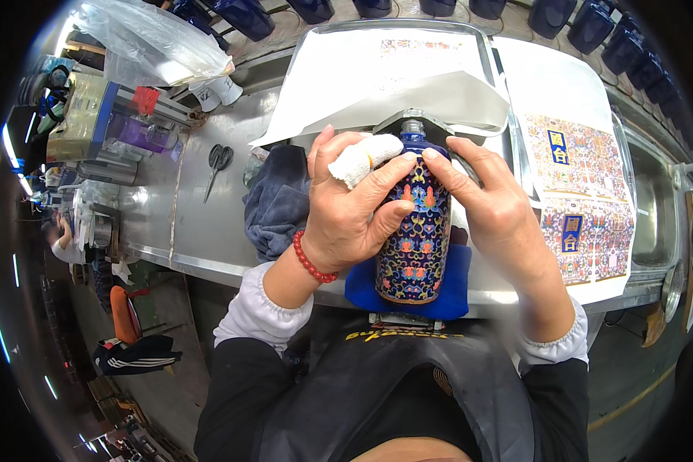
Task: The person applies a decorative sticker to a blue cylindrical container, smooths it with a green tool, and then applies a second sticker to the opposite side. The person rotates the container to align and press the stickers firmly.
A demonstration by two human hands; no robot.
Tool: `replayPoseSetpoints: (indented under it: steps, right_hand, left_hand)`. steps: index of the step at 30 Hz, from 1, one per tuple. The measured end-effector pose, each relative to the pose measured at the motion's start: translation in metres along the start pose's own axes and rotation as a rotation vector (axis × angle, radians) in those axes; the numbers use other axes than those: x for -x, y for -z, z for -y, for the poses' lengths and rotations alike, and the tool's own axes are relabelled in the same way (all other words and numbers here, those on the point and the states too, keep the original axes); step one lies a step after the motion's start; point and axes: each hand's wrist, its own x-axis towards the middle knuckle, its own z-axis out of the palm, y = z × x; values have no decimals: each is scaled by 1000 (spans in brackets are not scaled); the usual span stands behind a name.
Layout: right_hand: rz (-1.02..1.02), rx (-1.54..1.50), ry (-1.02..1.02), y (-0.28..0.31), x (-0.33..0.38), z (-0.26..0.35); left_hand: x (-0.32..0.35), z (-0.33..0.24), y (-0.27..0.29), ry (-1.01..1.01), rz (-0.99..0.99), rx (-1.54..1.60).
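A dark blue bottle [412, 254] with a colourful floral pattern lies tilted on a blue cloth pad [456, 281], its neck pointing away from me. The neck end rests at a grey metal holder [436, 122]. My left hand [350, 208] has its thumb and forefinger pressed on the bottle's left side and shoulder. One of its fingers wears a white cloth cover [362, 160]; red beads circle the wrist. From the other side, my right hand [493, 196] presses its thumb on the shoulder, fingers curved along the right side. Parts of both hands' fingers are hidden.
Left of the bottle lies a crumpled grey-blue towel [277, 204], then black scissors [219, 162]. Patterned sheets [585, 185] lie to the right, beside a metal sink [647, 192]. Behind stands a tray with white paper [346, 77]. Blue bottles [593, 27] line the back.
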Motion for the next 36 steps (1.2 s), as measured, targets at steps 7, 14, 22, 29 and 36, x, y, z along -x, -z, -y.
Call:
replayPoseSetpoints:
  steps: [7,14,22,29,36]
  right_hand:
    - [8,-12,-28,1,2,-1]
    - [0,6,-16,0,2,0]
    - [-6,-29,-71,2,6,-2]
    - [0,-38,-31,-1,7,-4]
    - [7,-37,-59,0,5,-1]
  left_hand:
    - [0,3,2,-19,26,-29]
    - [-1,3,1,-32,34,-53]
    - [0,-1,6,-62,22,-82]
    - [3,3,1,-54,45,-93]
    - [-2,-3,4,-30,41,-65]
